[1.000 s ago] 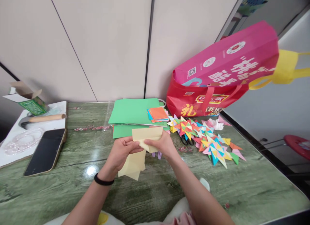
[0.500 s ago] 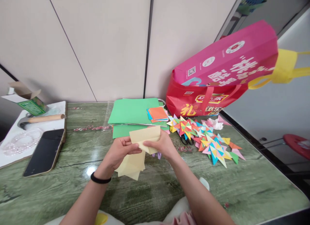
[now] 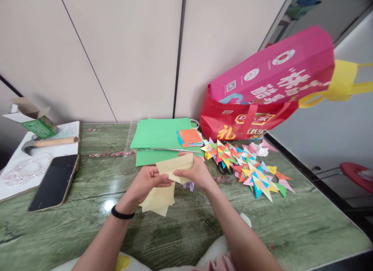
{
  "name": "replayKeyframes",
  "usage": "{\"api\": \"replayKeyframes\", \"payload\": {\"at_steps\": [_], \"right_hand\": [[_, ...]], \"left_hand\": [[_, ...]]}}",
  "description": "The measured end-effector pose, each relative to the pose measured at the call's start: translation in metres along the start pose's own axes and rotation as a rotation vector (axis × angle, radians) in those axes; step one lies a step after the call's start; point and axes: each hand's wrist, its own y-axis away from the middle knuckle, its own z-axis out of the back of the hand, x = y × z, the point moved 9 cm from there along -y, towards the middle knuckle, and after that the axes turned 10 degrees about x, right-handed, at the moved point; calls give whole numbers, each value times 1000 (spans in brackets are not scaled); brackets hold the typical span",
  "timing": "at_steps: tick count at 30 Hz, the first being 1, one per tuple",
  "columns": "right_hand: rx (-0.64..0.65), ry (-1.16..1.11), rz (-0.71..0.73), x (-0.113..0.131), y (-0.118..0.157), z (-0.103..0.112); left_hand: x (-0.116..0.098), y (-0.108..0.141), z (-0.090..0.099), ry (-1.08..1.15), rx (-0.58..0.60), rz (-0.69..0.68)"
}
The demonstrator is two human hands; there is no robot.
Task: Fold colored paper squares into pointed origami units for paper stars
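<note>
A pale yellow sheet of paper (image 3: 175, 165) is held up between both hands, its lower edge folded over. My left hand (image 3: 149, 182) pinches its left side, thumb on the fold. On the right side, my right hand (image 3: 196, 172) grips the paper with the thumb pressed along the fold and fingers behind, partly hidden. Below the hands, more pale yellow sheets (image 3: 159, 201) lie loosely overlapped on the green table (image 3: 96, 185). A small purple paper piece (image 3: 190, 186) shows just under the held sheet.
Green paper sheets (image 3: 159, 133) and orange-topped small squares (image 3: 190, 136) lie behind. Folded multicoloured paper stars (image 3: 259, 179) and scissors (image 3: 225, 170) are to the right, before a red bag (image 3: 215, 119). A phone (image 3: 54, 182), hammer (image 3: 52, 142) and open box (image 3: 39, 125) sit left.
The folded lower edge of the yellow sheet looks straighter and flatter now, and the right fingers show above its top edge. Both hands stay in nearly the same place.
</note>
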Motion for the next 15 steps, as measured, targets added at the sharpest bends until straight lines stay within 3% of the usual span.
{"api": "replayKeyframes", "payload": {"at_steps": [15], "right_hand": [[122,76,52,2,-2,-6]], "left_hand": [[-1,2,-13,-121,83,58]]}}
